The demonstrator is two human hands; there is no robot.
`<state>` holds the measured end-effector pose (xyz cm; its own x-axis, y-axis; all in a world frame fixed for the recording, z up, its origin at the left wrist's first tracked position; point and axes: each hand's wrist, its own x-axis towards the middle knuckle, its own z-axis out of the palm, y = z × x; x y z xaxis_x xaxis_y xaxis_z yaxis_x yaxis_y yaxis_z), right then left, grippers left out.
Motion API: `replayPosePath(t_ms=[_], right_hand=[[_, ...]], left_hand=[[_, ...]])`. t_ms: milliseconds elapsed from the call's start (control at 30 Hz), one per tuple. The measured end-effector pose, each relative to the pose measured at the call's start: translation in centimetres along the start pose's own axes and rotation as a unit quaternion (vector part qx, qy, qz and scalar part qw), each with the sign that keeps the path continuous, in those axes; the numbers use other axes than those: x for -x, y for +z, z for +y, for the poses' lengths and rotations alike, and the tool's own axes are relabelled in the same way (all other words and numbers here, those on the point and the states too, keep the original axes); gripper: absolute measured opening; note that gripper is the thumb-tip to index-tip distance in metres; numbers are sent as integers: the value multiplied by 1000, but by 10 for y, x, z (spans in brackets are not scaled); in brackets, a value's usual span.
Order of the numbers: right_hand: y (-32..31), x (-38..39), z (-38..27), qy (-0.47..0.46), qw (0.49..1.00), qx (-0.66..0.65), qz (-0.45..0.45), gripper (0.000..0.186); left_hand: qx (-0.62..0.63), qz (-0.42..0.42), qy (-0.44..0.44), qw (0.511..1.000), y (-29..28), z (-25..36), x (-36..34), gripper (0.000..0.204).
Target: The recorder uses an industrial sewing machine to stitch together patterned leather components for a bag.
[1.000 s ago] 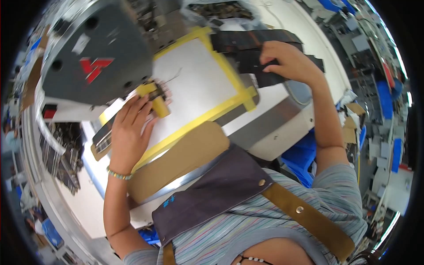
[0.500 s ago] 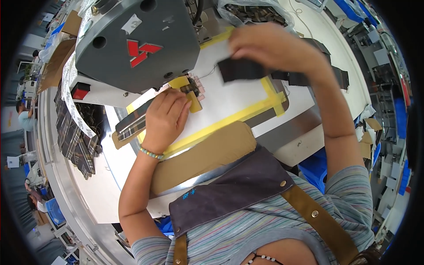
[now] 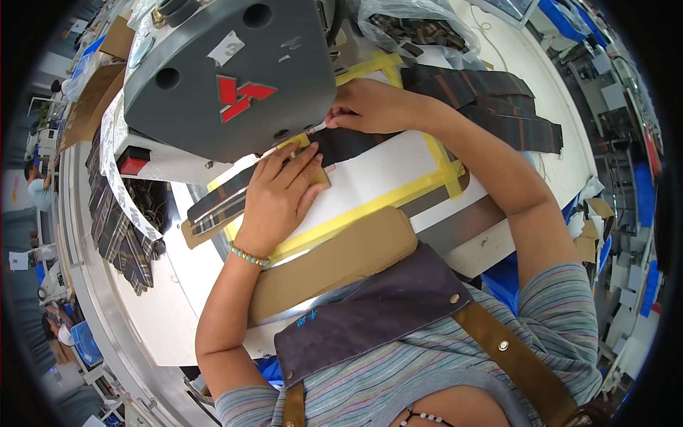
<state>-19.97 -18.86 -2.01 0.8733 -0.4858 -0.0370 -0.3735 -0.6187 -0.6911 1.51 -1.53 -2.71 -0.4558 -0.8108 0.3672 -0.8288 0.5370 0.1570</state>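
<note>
My left hand (image 3: 279,199) lies with fingers spread over the yellow guide piece (image 3: 320,178) and a plaid strip (image 3: 217,208) beneath the grey machine head (image 3: 228,78). My right hand (image 3: 377,108) has its fingertips pinched at the top edge of a dark fabric strip (image 3: 348,148), just right of the machine head, beside a small pale piece I cannot make out. A white board with yellow tape (image 3: 373,192) lies under the work. Dark striped strips (image 3: 519,132) lie beyond my right wrist.
A bag of fabric pieces (image 3: 416,28) sits at the back. Plaid cloth (image 3: 117,235) hangs at the left of the white table (image 3: 156,285). A padded brown board (image 3: 334,263) runs along the front. Co-workers (image 3: 39,188) are at the far left.
My right hand has carried a dark strip leftward from the pile and down to the machine head, against my left hand. My left fingers now reach farther over the yellow piece.
</note>
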Motion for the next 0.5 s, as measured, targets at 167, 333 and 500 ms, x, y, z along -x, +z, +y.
replayPosePath(t_ms=[167,333,500], right_hand=[[-1,1,-2,-47,998,27,35,12],[4,1,-3,-40,997,47,57,14],[-30,14,-11,-147,962,179,145,15]], left_hand=[[-5,-15,-5,1000,-2,3,0,50],[-18,-31,-9,999,-3,4,-3,53],[-16,-38,-27,999,-4,3,-4,52]])
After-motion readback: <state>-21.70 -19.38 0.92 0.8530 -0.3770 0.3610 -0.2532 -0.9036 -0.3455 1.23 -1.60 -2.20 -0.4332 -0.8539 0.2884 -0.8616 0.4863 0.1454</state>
